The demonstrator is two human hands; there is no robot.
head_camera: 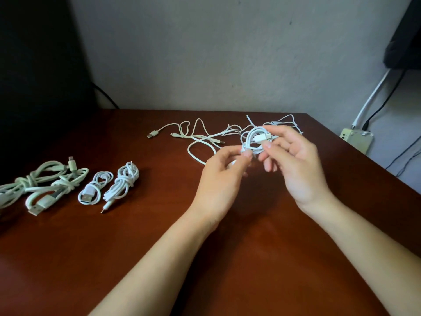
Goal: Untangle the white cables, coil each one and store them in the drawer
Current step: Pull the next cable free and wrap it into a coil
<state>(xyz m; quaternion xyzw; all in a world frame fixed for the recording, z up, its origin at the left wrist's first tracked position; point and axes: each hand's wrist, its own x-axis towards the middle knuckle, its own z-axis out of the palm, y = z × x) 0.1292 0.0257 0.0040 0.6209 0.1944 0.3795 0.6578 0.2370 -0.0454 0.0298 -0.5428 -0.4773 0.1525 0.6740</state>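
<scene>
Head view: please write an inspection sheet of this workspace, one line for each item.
surface: brown glossy table.
job's things: four coiled cables lie at the left; loose tangled cables lie at the far side; a small coil is held above the table; no drawer seen.
clutter: nothing seen.
grips: left hand pinches the coil's lower edge; right hand holds its upper side, near a plug.
cables: besides the white ones, black wires run down the wall at the right.
surroundings: grey wall; a socket box beyond the table's right edge; dark shapes in both top corners.
</scene>
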